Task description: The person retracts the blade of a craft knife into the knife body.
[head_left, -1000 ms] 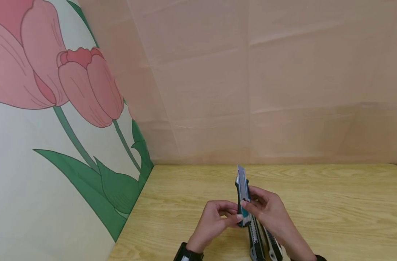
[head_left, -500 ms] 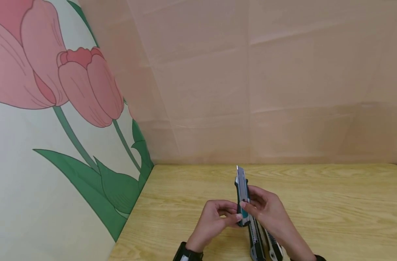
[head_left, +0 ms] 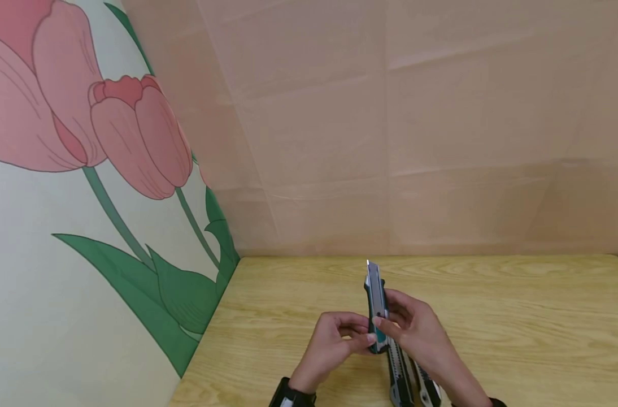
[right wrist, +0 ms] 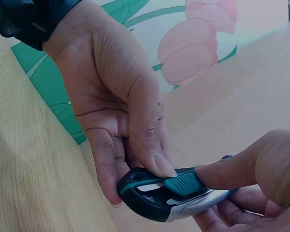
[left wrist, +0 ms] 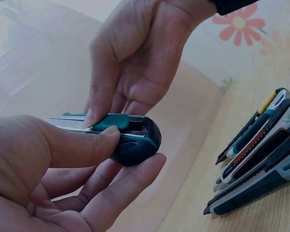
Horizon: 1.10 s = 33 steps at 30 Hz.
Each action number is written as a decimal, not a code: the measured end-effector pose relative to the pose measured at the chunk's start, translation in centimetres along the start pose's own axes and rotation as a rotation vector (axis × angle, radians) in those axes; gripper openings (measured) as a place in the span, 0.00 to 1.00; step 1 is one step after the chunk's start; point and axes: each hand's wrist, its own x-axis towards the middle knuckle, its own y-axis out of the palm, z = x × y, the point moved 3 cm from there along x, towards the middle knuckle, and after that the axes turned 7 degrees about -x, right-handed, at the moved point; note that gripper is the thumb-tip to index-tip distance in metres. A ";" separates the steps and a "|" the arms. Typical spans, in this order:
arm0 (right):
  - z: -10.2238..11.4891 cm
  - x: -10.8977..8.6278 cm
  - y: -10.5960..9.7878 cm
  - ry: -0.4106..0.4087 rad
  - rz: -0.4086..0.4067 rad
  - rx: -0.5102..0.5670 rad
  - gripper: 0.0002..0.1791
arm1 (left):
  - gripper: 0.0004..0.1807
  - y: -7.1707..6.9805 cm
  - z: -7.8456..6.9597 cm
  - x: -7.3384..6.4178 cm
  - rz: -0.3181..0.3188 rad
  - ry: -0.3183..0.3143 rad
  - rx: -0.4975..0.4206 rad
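Observation:
A utility knife with a black and teal body and a ribbed teal slider stands nearly upright over the table in the head view, blade end up. My left hand pinches its rounded black butt end, with the thumb beside the slider. Higher on the body, my right hand grips the knife, its thumb lying across the front at the slider's upper end. In the left wrist view, the right hand comes from above and the left hand from the lower left. Fingers behind the body are partly hidden.
Several more utility knives lie side by side on the wooden table, including a yellow-ended one, a red and black one and a grey and black one. Brown sheeting covers the back; a tulip-painted wall borders the left.
The knife's blade end has tipped very slightly left and down. Both hands keep their grip in nearly the same place.

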 end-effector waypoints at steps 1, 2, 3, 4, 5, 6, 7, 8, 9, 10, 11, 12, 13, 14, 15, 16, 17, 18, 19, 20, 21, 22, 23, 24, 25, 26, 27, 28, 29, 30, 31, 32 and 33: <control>0.0 0.0 0.0 0.001 0.002 0.000 0.31 | 0.10 0.0 0.0 0.0 -0.002 -0.002 0.000; 0.0 0.1 0.0 0.001 0.002 -0.004 0.31 | 0.10 0.0 0.0 0.0 -0.003 -0.005 -0.004; 0.0 0.1 0.0 0.001 0.001 -0.010 0.31 | 0.10 0.0 0.0 0.1 -0.003 -0.008 -0.008; -0.1 0.2 0.0 0.002 0.000 -0.015 0.31 | 0.10 0.0 0.0 0.1 -0.003 -0.011 -0.013; -0.1 0.2 0.0 0.001 -0.001 -0.020 0.30 | 0.10 0.1 0.1 0.1 0.000 -0.014 -0.019; -0.1 0.2 -0.1 -0.001 -0.002 -0.023 0.30 | 0.10 0.1 0.1 0.1 0.005 -0.015 -0.027; -0.2 0.2 -0.1 -0.006 -0.002 -0.025 0.30 | 0.10 0.2 0.1 0.1 0.009 -0.015 -0.037; -0.2 0.1 -0.1 -0.010 0.001 -0.022 0.30 | 0.10 0.3 0.1 0.1 0.014 -0.015 -0.045; -0.2 0.1 -0.1 -0.016 0.005 -0.020 0.30 | 0.11 0.3 0.2 0.1 0.017 -0.012 -0.051; -0.2 0.0 -0.2 -0.021 0.007 -0.017 0.31 | 0.11 0.3 0.2 0.1 0.021 -0.009 -0.055; -0.2 0.0 -0.2 -0.026 0.010 -0.015 0.31 | 0.11 0.3 0.2 0.1 0.024 -0.006 -0.059; -0.2 -0.1 -0.1 -0.029 0.012 -0.011 0.31 | 0.11 0.3 0.2 0.1 0.026 -0.003 -0.062; -0.2 -0.1 -0.1 -0.031 0.015 -0.009 0.31 | 0.11 0.3 0.2 0.1 0.028 -0.001 -0.064; -0.1 -0.2 -0.1 -0.031 0.016 -0.011 0.31 | 0.11 0.3 0.2 0.1 0.031 0.000 -0.064; -0.1 -0.2 -0.1 -0.029 0.016 -0.013 0.31 | 0.11 0.2 0.2 0.1 0.033 0.003 -0.064; 0.0 -0.2 -0.1 -0.026 0.015 -0.013 0.31 | 0.11 0.2 0.2 0.1 0.034 0.002 -0.061; 0.0 -0.2 0.0 -0.025 0.016 -0.013 0.31 | 0.11 0.2 0.1 0.1 0.033 0.002 -0.061; 0.0 -0.2 0.0 -0.022 0.018 -0.012 0.31 | 0.11 0.2 0.1 0.1 0.034 0.001 -0.060; 0.0 -0.2 0.0 -0.020 0.018 -0.014 0.31 | 0.11 0.2 0.1 0.2 0.033 0.001 -0.059; -0.1 -0.1 0.0 -0.015 0.019 -0.013 0.31 | 0.11 0.1 0.2 0.2 0.032 0.001 -0.059; -0.1 -0.1 0.0 -0.016 0.021 -0.011 0.31 | 0.11 0.1 0.2 0.2 0.030 0.000 -0.058; -0.1 -0.1 0.0 -0.016 0.023 -0.010 0.31 | 0.11 0.1 0.2 0.2 0.030 -0.001 -0.058; -0.2 -0.1 0.0 -0.016 0.025 -0.007 0.31 | 0.11 0.1 0.2 0.2 0.030 -0.001 -0.059; -0.2 -0.1 0.0 -0.016 0.027 -0.008 0.32 | 0.11 0.1 0.3 0.2 0.028 0.000 -0.060; -0.2 0.0 0.0 -0.012 0.028 -0.007 0.32 | 0.11 0.1 0.3 0.2 0.028 0.001 -0.061; -0.3 0.0 0.0 -0.012 0.031 -0.005 0.32 | 0.11 0.1 0.3 0.2 0.029 0.000 -0.063; -0.3 0.0 0.1 -0.014 0.032 -0.007 0.32 | 0.11 0.1 0.3 0.2 0.031 0.002 -0.065; -0.3 0.0 0.0 -0.013 0.035 -0.008 0.33 | 0.11 0.2 0.2 0.1 0.034 0.003 -0.066; -0.3 0.0 0.0 -0.013 0.036 -0.010 0.33 | 0.11 0.2 0.2 0.1 0.035 0.005 -0.068; -0.3 0.0 0.0 -0.007 0.035 -0.014 0.33 | 0.11 0.2 0.2 0.1 0.038 0.006 -0.069; -0.3 0.0 0.0 -0.002 0.033 -0.016 0.33 | 0.11 0.2 0.2 0.1 0.042 0.007 -0.071; -0.3 0.0 0.0 0.000 0.032 -0.020 0.32 | 0.11 0.2 0.1 0.1 0.044 0.008 -0.070; -0.3 0.0 0.0 0.004 0.030 -0.022 0.32 | 0.11 0.2 0.1 0.1 0.044 0.010 -0.069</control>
